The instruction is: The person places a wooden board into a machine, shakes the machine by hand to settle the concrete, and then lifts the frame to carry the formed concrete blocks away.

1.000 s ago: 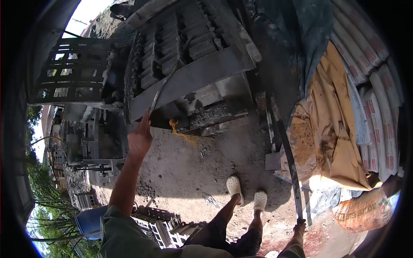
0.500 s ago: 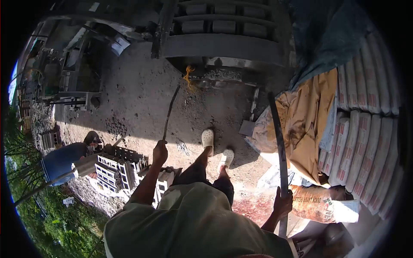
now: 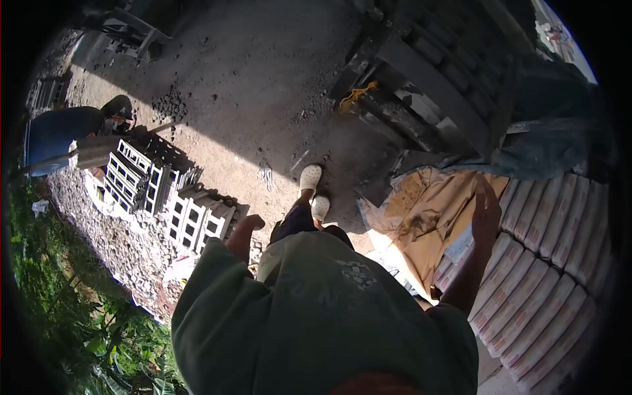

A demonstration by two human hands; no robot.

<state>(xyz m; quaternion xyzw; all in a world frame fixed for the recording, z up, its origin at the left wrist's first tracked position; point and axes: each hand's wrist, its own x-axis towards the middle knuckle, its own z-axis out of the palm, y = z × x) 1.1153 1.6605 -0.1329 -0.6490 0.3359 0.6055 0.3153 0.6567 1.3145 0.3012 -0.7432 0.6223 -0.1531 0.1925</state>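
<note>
My left hand hangs beside my body, its fingers curled and no object visible in them. It is nearest to the hollow concrete blocks standing on the ground to the left. Raised at my right side, my right hand has its fingers stretched out and holds nothing I can see. Behind that hand lie a crumpled brown sheet and stacked, filled sacks. The thin rod and the long flat dark bar from before do not show in either hand.
A dark slatted structure with a yellow cord stands ahead to the right, partly under a dark tarp. A blue drum is at the far left. Gravel and plants border the left side.
The rod has gone from my left hand and the flat bar from my right hand. My right hand has risen and opened. The view has turned, swinging the slatted structure to the right.
</note>
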